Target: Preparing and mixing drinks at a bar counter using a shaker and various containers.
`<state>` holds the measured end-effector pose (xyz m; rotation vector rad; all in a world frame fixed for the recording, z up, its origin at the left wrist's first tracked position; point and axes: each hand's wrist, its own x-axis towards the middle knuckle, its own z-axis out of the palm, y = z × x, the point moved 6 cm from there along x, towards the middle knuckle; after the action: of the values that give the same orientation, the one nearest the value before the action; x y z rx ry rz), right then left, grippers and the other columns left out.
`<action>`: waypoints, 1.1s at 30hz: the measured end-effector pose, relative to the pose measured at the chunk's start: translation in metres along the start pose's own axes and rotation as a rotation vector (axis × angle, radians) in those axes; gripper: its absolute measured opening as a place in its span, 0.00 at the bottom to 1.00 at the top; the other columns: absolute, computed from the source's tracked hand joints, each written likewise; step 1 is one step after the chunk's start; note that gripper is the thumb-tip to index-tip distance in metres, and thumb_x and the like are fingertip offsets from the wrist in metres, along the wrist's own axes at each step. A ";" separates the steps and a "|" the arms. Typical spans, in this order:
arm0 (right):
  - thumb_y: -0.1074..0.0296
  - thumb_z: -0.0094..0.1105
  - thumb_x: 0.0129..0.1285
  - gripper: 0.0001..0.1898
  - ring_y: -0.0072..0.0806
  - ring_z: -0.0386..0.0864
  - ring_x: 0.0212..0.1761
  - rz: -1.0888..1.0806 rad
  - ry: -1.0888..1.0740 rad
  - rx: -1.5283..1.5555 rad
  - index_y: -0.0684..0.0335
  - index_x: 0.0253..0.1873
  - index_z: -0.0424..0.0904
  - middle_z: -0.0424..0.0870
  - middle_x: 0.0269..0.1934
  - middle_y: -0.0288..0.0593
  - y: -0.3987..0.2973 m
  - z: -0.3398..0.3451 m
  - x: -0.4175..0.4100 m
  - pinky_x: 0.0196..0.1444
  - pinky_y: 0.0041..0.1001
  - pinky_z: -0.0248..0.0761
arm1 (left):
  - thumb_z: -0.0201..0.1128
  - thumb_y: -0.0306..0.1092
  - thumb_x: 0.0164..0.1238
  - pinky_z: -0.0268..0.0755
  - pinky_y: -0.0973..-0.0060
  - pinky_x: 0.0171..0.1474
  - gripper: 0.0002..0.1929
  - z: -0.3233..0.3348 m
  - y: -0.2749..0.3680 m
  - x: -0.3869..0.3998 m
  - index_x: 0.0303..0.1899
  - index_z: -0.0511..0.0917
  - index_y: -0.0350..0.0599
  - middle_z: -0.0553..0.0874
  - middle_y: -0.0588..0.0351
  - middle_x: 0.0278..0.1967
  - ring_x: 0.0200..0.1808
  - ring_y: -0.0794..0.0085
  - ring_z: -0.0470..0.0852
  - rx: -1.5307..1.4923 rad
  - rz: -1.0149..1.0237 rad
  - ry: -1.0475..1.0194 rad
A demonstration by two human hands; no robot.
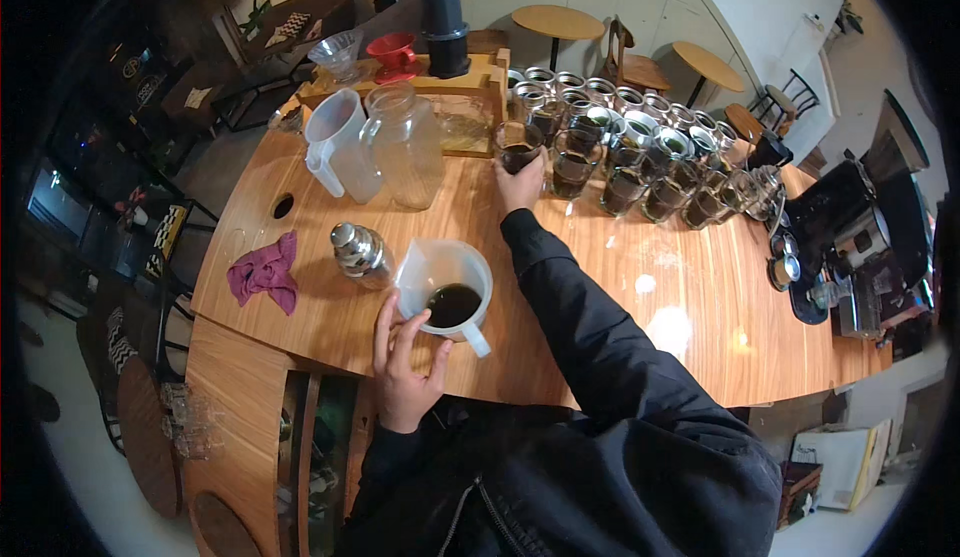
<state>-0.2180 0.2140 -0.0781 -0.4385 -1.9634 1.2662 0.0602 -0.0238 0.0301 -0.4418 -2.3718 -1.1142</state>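
My right hand (pixel 523 182) reaches across the wooden counter (pixel 465 212) and grips a drinking glass (pixel 517 136) holding dark liquid. That glass is at the left end of the front row of filled glasses (pixel 574 170). Close to my body stands a translucent plastic measuring jug (pixel 442 264) with dark liquid in its bottom. The fingers of my left hand (pixel 409 365) are spread against the jug's near left side; its handle points toward me, apart from that hand. A metal-topped cocktail shaker (pixel 361 253) is just left of the jug.
A second plastic jug (pixel 341 144) and a large glass jar (pixel 405 152) stand at the back left, before a wooden stand with coffee drippers (pixel 391 54). A crumpled purple cloth (pixel 264 272) lies left, near a round hole (pixel 283 206). Silver-rimmed jars (pixel 600 91) crowd behind the glasses; a coffee grinder (pixel 855 219) is right.
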 end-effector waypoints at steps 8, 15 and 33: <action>0.59 0.83 0.46 0.52 0.59 0.74 0.65 0.047 0.094 -0.270 0.80 0.71 0.60 0.75 0.61 0.72 0.034 -0.013 0.005 0.69 0.38 0.67 | 0.72 0.32 0.62 0.66 0.57 0.71 0.42 0.017 -0.044 -0.005 0.75 0.59 0.40 0.63 0.33 0.74 0.73 0.44 0.68 -0.287 -0.079 -0.136; 0.47 0.62 0.69 0.39 0.38 0.66 0.75 0.509 -0.913 1.016 0.65 0.76 0.61 0.70 0.72 0.50 -0.076 -0.105 -0.159 0.75 0.38 0.60 | 0.72 0.31 0.64 0.77 0.62 0.59 0.41 0.006 -0.080 -0.016 0.74 0.59 0.34 0.80 0.36 0.61 0.59 0.52 0.83 -0.438 -0.123 -0.197; 0.78 0.63 0.67 0.37 0.36 0.68 0.72 0.113 -0.125 0.109 0.70 0.78 0.54 0.67 0.73 0.51 -0.079 -0.319 -0.209 0.69 0.33 0.68 | 0.72 0.35 0.63 0.84 0.60 0.49 0.37 0.125 0.026 -0.016 0.73 0.65 0.51 0.84 0.37 0.56 0.49 0.49 0.89 -0.664 0.100 -0.566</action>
<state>0.1656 0.2473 -0.0183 -0.4301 -1.9840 1.4960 0.0509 0.0886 -0.0312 -1.2243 -2.3126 -1.9219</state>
